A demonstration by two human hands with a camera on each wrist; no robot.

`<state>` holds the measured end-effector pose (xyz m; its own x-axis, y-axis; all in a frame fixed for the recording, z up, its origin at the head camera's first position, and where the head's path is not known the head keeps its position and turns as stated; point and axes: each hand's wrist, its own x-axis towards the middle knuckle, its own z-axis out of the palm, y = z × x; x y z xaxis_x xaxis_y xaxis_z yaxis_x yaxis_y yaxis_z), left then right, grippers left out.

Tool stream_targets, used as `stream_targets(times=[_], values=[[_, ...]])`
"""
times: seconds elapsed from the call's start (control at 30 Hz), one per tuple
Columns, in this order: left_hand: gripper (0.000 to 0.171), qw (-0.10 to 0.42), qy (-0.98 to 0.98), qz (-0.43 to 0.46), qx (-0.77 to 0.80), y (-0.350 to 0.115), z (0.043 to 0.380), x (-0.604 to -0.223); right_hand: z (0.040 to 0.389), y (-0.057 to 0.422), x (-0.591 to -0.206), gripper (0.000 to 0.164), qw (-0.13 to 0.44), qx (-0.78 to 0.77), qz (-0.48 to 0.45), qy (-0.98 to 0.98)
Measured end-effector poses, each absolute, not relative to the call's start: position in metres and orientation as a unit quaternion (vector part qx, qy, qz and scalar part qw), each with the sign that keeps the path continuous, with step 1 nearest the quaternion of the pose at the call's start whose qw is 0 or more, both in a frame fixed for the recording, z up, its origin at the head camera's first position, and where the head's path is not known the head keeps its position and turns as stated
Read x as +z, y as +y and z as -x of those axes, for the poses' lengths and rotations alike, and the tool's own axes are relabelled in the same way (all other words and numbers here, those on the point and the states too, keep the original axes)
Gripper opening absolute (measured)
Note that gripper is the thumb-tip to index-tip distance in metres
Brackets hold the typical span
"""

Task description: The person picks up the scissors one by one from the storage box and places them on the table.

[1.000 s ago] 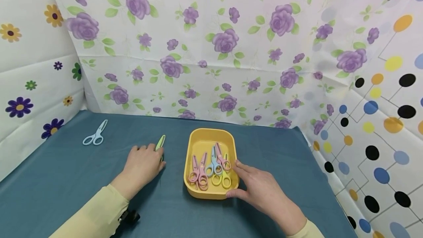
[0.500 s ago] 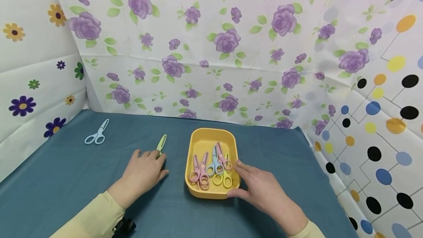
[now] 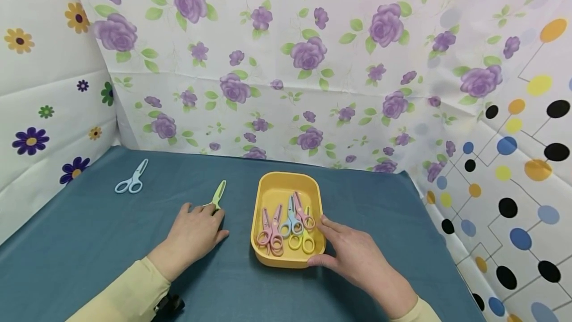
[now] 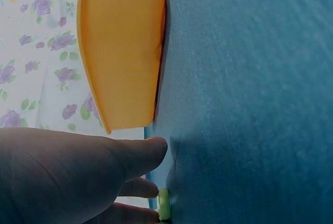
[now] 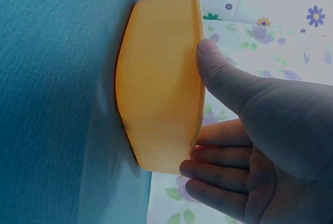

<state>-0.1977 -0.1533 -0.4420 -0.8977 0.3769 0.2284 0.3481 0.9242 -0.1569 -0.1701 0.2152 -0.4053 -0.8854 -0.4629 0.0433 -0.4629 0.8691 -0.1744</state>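
Observation:
My left hand point(image 3: 194, 232) is on the blue cloth, its fingertips touching the handle end of light green scissors point(image 3: 219, 195). The blades show beyond the fingers, while the handle loops are mostly hidden. In the left wrist view the thumb point(image 4: 151, 151) stands apart from a bit of the green handle point(image 4: 164, 204) under the fingertips. My right hand point(image 3: 353, 252) rests at the near right corner of a yellow tray point(image 3: 286, 262), thumb on the rim and fingertips against the side. Inside lie pink scissors point(image 3: 275, 230), blue scissors point(image 3: 290, 220) and yellow scissors point(image 3: 307, 240).
Pale blue scissors point(image 3: 131, 182) lie alone at the far left of the blue cloth point(image 3: 380, 198). A flowered curtain point(image 3: 268, 63) rises along the back edge, with patterned sheets on the left and right sides.
My left hand has drawn slightly nearer along the green scissors, showing more of them, and its thumb has moved outward. The right hand and the tray have stayed put.

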Motion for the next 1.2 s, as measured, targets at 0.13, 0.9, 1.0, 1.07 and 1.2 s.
stream_targets(times=[0.13, 0.9, 1.0, 1.07, 1.2], values=[[0.05, 0.124, -0.973, 0.185, 0.057, -0.153, 0.198, -0.441, 0.17, 0.215, -0.405, 0.092, -0.002, 0.09, -0.238, -0.967], [0.053, 0.095, -0.982, 0.158, 0.046, -0.167, 0.21, -0.442, 0.17, 0.216, -0.406, 0.091, 0.007, 0.092, -0.246, -0.965], [0.053, 0.088, -0.983, 0.153, 0.04, -0.171, 0.214, -0.443, 0.17, 0.216, -0.406, 0.091, 0.005, 0.093, -0.245, -0.965], [0.054, 0.086, -0.984, 0.151, 0.035, -0.174, 0.215, -0.442, 0.17, 0.216, -0.406, 0.091, 0.003, 0.093, -0.243, -0.965], [0.055, 0.078, -0.986, 0.148, 0.025, -0.18, 0.218, -0.439, 0.171, 0.216, -0.406, 0.092, 0.002, 0.092, -0.241, -0.966]])
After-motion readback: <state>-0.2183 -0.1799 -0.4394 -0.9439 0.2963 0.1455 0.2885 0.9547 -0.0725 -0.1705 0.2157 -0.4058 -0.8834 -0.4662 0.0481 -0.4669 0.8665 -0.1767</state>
